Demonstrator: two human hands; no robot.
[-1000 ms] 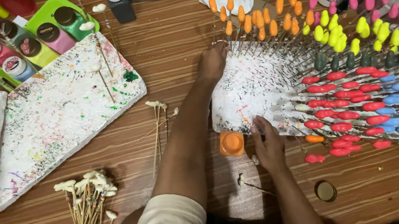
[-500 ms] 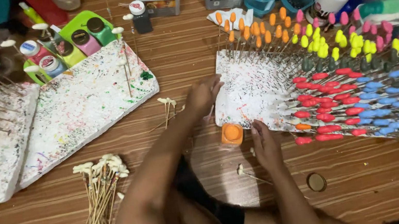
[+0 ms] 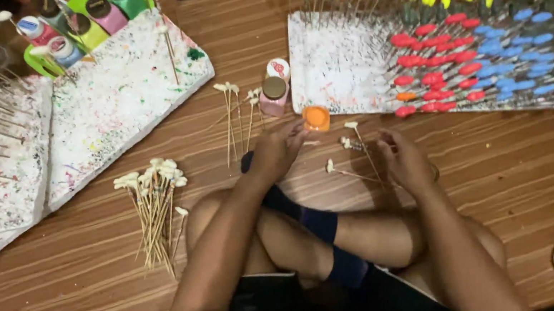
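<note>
The person sits cross-legged on the wooden floor [image 3: 92, 275]; the left hand [image 3: 276, 152] reaches toward 12 o'clock, its grip curled about the small orange paint pot [image 3: 316, 118] – fingertips touching the pot, though whether it is truly held I cannot tell; the right hand [image 3: 404, 159] lies at 3 o'clock of the left, its grip loosely closed, pinching a thin white-tipped stick [image 3: 362, 147]; a few more such sticks lie between the hands. Just at 11 o'clock of the pot stands a pink paint bottle [image 3: 274, 96]; at 1 o'clock a paint-spattered foam board [image 3: 343, 59] bristles with coloured-tipped sticks; a bundle of unpainted sticks [image 3: 154, 209] lies at 9 o'clock – well apart.
</note>
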